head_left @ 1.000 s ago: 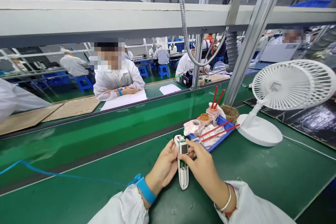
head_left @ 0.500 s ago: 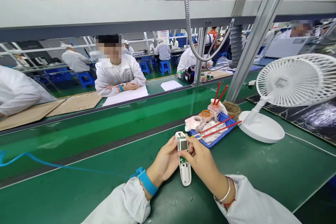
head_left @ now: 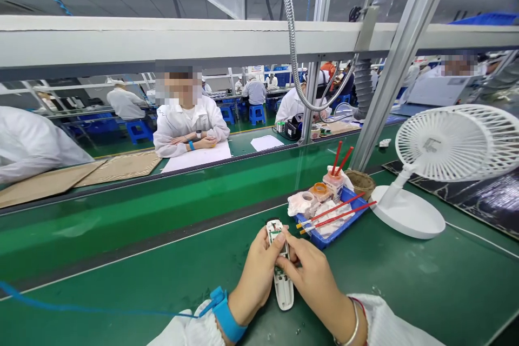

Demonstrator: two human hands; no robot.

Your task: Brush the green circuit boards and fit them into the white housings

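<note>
A slim white device (head_left: 284, 289) with an exposed green circuit board lies lengthwise on the green bench between my two hands. My left hand (head_left: 259, 273) grips its left side, thumb pressed over the upper part where the small screen sits. My right hand (head_left: 310, 275) holds the right side, fingers pinched on the middle of the device. A blue wrist strap (head_left: 225, 313) with a blue cord is on my left wrist; a bangle sits on my right wrist.
Just behind the device is a blue tray (head_left: 336, 227) with red-handled brushes, small jars and white cloths. A white desk fan (head_left: 441, 157) stands to the right. A green conveyor belt (head_left: 141, 211) runs across; workers in white coats sit beyond it.
My left thumb has slid over the device's screen, which was uncovered before. Both hands and the device have moved slightly lower in view as the camera tilted up.
</note>
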